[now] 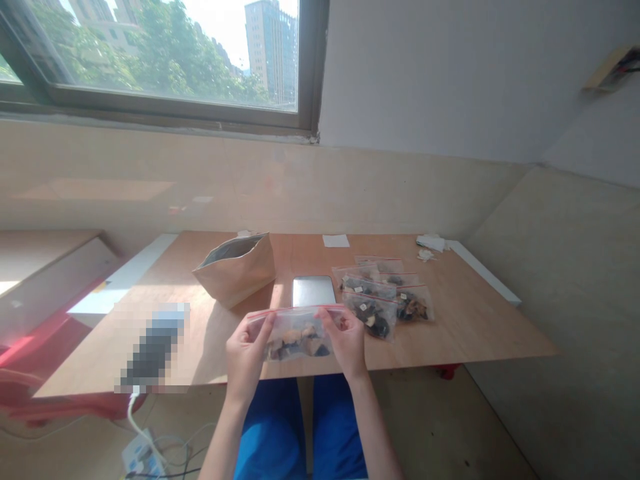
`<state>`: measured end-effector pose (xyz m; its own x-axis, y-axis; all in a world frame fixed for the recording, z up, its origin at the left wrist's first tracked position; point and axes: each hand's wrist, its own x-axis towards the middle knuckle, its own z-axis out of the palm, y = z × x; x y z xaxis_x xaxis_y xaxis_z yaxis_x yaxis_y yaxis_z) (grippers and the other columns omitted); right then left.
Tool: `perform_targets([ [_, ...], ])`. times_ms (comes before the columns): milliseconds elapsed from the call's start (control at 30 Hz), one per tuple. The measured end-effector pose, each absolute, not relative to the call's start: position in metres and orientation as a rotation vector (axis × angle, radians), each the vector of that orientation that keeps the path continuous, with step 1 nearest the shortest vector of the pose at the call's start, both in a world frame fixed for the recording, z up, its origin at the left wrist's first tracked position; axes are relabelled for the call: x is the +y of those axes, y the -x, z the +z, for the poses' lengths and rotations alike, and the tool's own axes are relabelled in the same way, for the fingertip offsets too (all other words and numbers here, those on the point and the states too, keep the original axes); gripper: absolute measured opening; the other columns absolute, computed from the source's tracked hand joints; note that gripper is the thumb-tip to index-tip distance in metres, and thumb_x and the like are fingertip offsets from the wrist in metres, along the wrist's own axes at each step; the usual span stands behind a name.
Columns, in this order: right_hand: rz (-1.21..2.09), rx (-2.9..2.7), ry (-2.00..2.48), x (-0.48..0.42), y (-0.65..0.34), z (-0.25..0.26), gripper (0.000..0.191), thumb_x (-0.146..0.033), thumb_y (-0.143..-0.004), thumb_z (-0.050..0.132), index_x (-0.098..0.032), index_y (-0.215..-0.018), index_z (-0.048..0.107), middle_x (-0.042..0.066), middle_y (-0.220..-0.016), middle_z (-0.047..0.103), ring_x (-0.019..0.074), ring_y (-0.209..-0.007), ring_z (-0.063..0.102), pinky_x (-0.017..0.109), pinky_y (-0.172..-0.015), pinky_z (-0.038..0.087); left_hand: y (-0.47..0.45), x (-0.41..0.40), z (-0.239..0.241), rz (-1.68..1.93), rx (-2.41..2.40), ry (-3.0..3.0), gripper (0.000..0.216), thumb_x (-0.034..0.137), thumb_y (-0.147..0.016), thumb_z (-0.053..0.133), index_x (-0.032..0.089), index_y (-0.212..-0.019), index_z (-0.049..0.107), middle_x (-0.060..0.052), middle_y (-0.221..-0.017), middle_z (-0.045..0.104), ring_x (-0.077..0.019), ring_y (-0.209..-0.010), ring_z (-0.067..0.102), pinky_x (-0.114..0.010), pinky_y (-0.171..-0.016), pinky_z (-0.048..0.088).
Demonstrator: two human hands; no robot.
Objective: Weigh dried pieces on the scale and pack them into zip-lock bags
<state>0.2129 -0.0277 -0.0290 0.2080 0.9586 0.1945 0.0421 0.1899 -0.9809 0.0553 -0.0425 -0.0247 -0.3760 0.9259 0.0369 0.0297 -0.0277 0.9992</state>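
Note:
A clear zip-top bag [299, 343] with a red seal line hangs between my hands near the table's front edge, with brown and dark dried pieces inside. My left hand [249, 343] pinches the top left of its seal, thumb on the near side. At the top right of the seal, my right hand [346, 337] grips in the same way. Just behind the bag lies a flat silver-topped scale-like device [313, 291], partly covered by it. To the right are several filled zip-top bags [373, 317], overlapping, some with small white labels.
An open brown paper bag [245, 273] with a silvery lining stands at the left back. A blurred-out object [153, 350] with a white cable lies at the table's left. Paper scraps [336, 241] lie along the back edge of the wooden table [480, 327]. A power strip [143, 453] is below.

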Motion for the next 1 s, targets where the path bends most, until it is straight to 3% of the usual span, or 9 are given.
perform_targets([
  [300,0.955,-1.039,1.135,-0.027,-0.213,-0.03,0.024,-0.041,-0.072,0.064,-0.017,-0.075,0.068,0.005,-0.07,0.069,0.0158,-0.061,0.062,0.025,-0.053,0.05,-0.056,-0.042,-0.027,1.472,1.31,-1.103,0.032,0.043,-0.067,0.066,0.013,-0.079,0.068,-0.007,-0.086,0.066,-0.0194,-0.08,0.063,-0.025,-0.065,0.053],
  [500,1.06,-1.149,1.046,-0.027,-0.213,-0.032,0.019,-0.035,-0.072,0.065,-0.018,-0.08,0.068,0.004,-0.08,0.07,0.0173,-0.073,0.065,0.028,-0.066,0.053,-0.061,-0.044,-0.022,1.494,1.298,-1.091,0.029,0.041,-0.067,0.067,0.014,-0.076,0.069,-0.007,-0.082,0.065,-0.0193,-0.077,0.062,-0.025,-0.063,0.053],
  [1000,0.975,-1.16,1.09,-0.027,-0.213,-0.028,0.018,-0.033,-0.073,0.066,-0.017,-0.079,0.072,0.006,-0.08,0.069,0.0175,-0.073,0.064,0.027,-0.067,0.052,-0.071,-0.046,-0.031,1.602,1.307,-1.121,0.023,0.037,-0.069,0.066,0.014,-0.075,0.067,-0.004,-0.078,0.063,-0.0167,-0.074,0.061,-0.023,-0.063,0.051],
])
